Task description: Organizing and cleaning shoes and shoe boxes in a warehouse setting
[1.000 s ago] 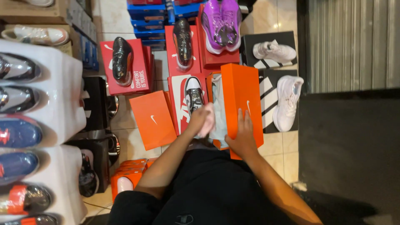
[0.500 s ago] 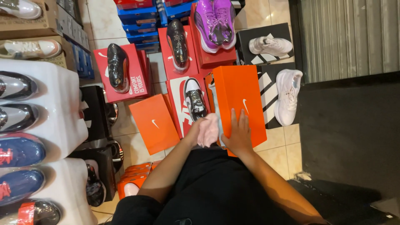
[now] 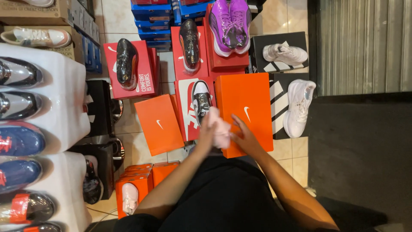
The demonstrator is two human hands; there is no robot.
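Far left: a white shelf carrying a row of wrapped shoes, silver ones above, blue ones lower down, a red-and-dark pair at the bottom edge. Above the shelf, a cream shoe on a cardboard box.

Next over, on the tiled floor: a red box with a black wrapped shoe lying on its lid. Below it a small orange box, lid shut, nothing on it. Lower still, a stack of orange boxes with a pale pink shoe on top.

Centre: left hand closed around a pale pink shoe, gripping its left side. The shoe is held up just above the near left corner of a large orange box. Behind the hand, a white-and-black shoe on a red-and-white box. Right hand has fingers spread, fingertips against the right side of the pink shoe, palm over the orange lid; whether it grips or only steadies, cannot tell.

Further back: a dark wrapped shoe on a red box, and purple shoes on another.

Right: two black boxes with white stripes, a white shoe on the far one, another white shoe on the near one. Beyond, a dark mat and a metal shutter.
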